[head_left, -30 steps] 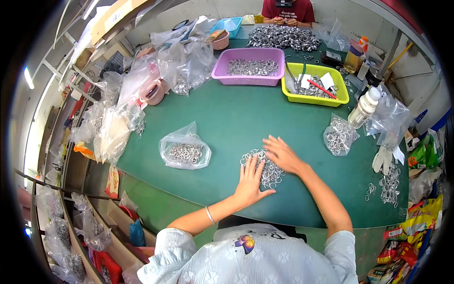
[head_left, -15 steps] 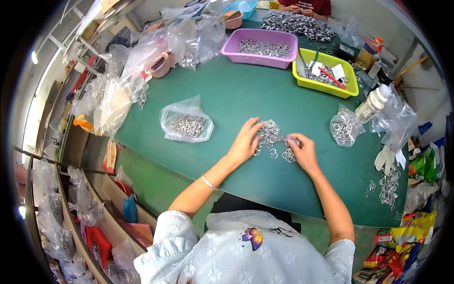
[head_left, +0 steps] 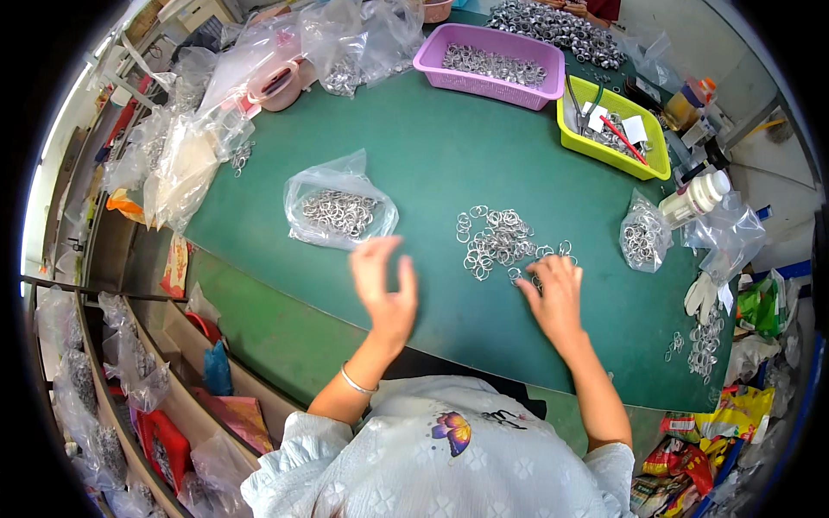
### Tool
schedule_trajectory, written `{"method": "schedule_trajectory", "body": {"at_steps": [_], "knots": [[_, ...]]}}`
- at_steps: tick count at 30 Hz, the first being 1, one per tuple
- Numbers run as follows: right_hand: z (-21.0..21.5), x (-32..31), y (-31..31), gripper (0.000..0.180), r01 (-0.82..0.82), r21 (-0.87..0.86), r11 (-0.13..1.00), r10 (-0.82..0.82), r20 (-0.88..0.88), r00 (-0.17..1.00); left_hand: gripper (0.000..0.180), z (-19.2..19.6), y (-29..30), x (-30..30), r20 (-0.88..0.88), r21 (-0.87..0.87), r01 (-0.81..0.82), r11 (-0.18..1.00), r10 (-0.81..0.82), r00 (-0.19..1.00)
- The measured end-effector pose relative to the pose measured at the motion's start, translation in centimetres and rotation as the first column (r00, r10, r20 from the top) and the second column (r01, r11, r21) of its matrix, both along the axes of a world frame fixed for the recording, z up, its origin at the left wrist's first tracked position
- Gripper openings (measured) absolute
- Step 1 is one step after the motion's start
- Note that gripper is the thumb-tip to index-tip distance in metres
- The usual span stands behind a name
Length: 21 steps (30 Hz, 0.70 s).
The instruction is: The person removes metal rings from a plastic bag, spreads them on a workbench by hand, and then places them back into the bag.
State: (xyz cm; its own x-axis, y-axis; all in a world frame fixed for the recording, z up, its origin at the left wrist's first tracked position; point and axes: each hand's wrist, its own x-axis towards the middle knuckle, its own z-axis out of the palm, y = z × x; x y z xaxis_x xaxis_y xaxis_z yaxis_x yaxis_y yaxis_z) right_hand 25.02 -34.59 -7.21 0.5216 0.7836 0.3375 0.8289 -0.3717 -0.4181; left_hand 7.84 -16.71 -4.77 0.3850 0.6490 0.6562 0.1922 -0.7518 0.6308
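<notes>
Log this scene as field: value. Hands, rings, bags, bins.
left hand: open, blurred, near left bag; contact unclear
right hand: at near right of ring pile
ring pile: loose on green table
left bag: clear, holds rings
right bag: rings, beside white bottle
purple bin: rings
lime bin: rings, red stick

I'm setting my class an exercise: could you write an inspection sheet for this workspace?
Surface: green tabletop.
Work things: pile of loose metal rings; clear bag of rings to its left.
Clutter: purple basket, lime basket, white bottle, pale glove.
Hands: left hand open, blurred, near the bag; right hand at the pile's near right edge, grip unclear.
Cables: nothing seen.
Surroundings: shelving lower left; co-worker in red at the far edge.
</notes>
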Motion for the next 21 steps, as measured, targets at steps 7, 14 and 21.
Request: {"method": "schedule_trajectory", "body": {"at_steps": [7, 14, 21], "knots": [[-1.1, -1.5, 1.9, 0.024, 0.051, 0.004, 0.999, -0.051, -0.048, 0.998, 0.064, 0.4, 8.2, -2.6, 0.096, -0.324, -0.494, 0.807, 0.547, 0.832], [0.1, -2.2, 1.6, 0.015, 0.131, 0.078, 0.988, -0.087, -0.417, 0.905, 0.048, -1.4, 9.9, -4.3, 0.178, -0.639, -0.022, 0.769, 0.175, 0.968], [2.1, -7.6, 10.4, 0.012, 0.080, 0.382, 0.921, 0.298, -0.820, 0.489, 0.052, -0.1, 7.1, -6.0, 0.177, -0.674, 0.151, 0.723, -0.040, 0.983]]}}
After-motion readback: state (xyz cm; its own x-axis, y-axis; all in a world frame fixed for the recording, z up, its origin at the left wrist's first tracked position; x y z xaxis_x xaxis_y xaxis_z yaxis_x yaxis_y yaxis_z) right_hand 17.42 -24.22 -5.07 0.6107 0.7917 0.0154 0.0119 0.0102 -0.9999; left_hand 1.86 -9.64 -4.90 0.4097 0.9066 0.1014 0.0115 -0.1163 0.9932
